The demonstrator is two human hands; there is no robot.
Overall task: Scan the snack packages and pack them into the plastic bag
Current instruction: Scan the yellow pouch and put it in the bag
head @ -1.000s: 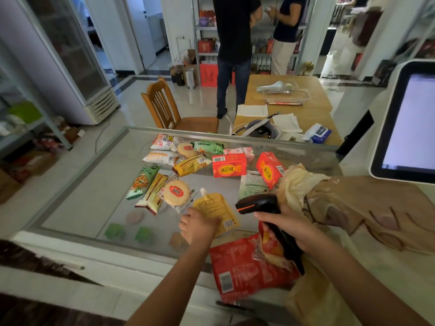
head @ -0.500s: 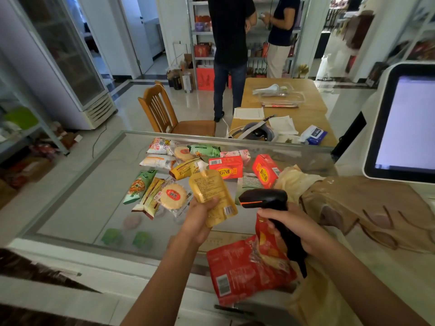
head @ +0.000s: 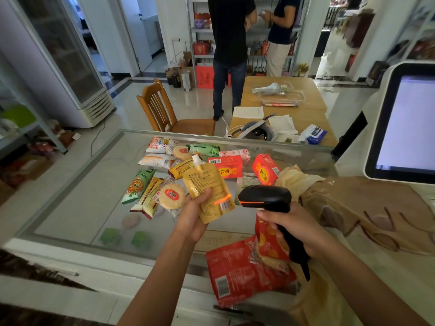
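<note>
1. Across the glass-topped display counter (head: 70,196) lies a loose spread of small, colourful snack packages (head: 156,161), which I judge to be still unscanned.
2. Right of that spread sits the crumpled, translucent tan plastic bag (head: 357,203), just beyond the right hand. A large red foil snack packet (head: 235,267) lies at the counter's near edge.
3. The right hand (head: 292,227) is wrapped round the grip of the black handheld barcode scanner (head: 266,196), whose nose points left.
4. The left hand (head: 193,215) grips the yellow spouted drink pouch (head: 207,182) at its lower left, with the thumb on the printed face. It holds the pouch tilted above the counter, just beside the scanner's nose.
5. A thin orange scan line (head: 222,199) falls on the pouch's lower right corner, at the barcode.
6. To scan well, I would keep the pouch face flat and steady, fingers off the barcode, with the line crossing all the bars. The pouch should go to the bag only once the read registers.
7. A second ago the left hand was low at the glass with the pouch barely lifted. Half a second ago the pouch was already raised, but no orange line showed on it. The scanner has hardly moved.
</note>
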